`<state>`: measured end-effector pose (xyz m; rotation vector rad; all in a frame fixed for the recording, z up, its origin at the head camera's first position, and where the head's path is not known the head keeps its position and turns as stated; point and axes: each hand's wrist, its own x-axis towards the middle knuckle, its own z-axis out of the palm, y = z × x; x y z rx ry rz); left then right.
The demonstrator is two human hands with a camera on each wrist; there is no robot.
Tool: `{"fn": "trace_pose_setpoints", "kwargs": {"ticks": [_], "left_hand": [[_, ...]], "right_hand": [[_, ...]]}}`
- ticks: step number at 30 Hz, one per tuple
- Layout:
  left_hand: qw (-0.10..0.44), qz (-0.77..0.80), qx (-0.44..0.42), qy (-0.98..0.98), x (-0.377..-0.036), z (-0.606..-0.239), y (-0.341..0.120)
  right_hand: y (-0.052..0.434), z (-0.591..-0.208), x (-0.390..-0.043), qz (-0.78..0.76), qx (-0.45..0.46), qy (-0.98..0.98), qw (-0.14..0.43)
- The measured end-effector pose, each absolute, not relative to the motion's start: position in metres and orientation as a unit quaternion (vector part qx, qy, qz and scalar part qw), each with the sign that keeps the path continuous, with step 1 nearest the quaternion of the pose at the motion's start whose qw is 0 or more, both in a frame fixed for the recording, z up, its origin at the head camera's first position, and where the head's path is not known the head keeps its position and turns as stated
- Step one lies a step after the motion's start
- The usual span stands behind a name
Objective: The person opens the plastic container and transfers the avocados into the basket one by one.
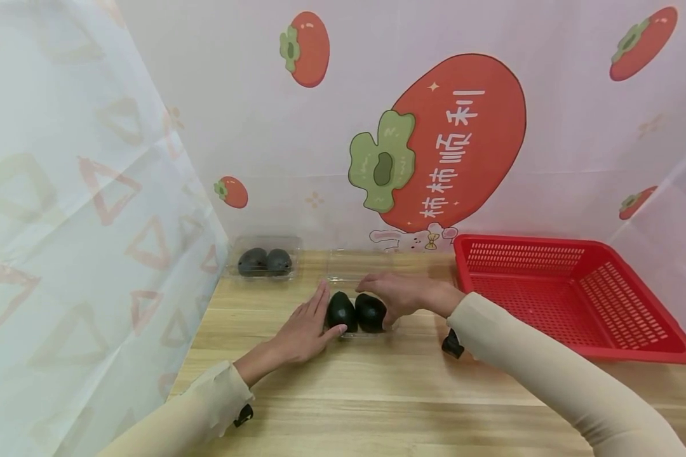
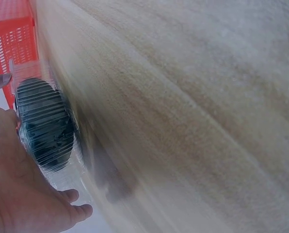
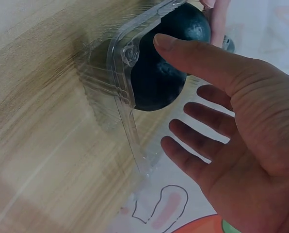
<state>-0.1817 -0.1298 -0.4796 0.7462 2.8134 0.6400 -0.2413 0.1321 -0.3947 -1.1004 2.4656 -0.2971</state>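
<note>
Left hand [image 1: 305, 327] flat and open, fingers straight, resting against the near-left side of a clear plastic clamshell box [image 1: 359, 317]. Right hand [image 1: 397, 295] open too, fingers spread and relaxed, arched over the far-right side, thumb close to the lid's edge, gripping nothing. Between both hands, on the wooden desk [image 1: 377, 387], the box with two dark avocados [image 1: 356, 311] side by side inside. Lid [image 3: 122, 73] apparently raised, hinged open beyond the right hand. Judged best: steady the box with the left palm, bring the lid down evenly, press at the corner snaps, avoid squeezing the fruit. Beyond the left hand, well apart, a second closed box of avocados [image 1: 265, 261]. Right of the right hand, a red mesh basket [image 1: 571, 295].
</note>
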Motion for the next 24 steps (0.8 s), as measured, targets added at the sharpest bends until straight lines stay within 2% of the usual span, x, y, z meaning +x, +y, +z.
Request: {"fn": "trace_pose_setpoints", "kwargs": {"ticks": [12, 24], "left_hand": [[0.082, 0.201, 0.25, 0.944, -0.186, -0.489, -0.131], [0.078, 0.217, 0.255, 0.939, -0.182, -0.482, -0.131]], "right_hand": [[0.122, -0.403, -0.243, -0.079, -0.394, 0.89, 0.216], [0.117, -0.411, -0.245, -0.071, -0.394, 0.89, 0.219]]}}
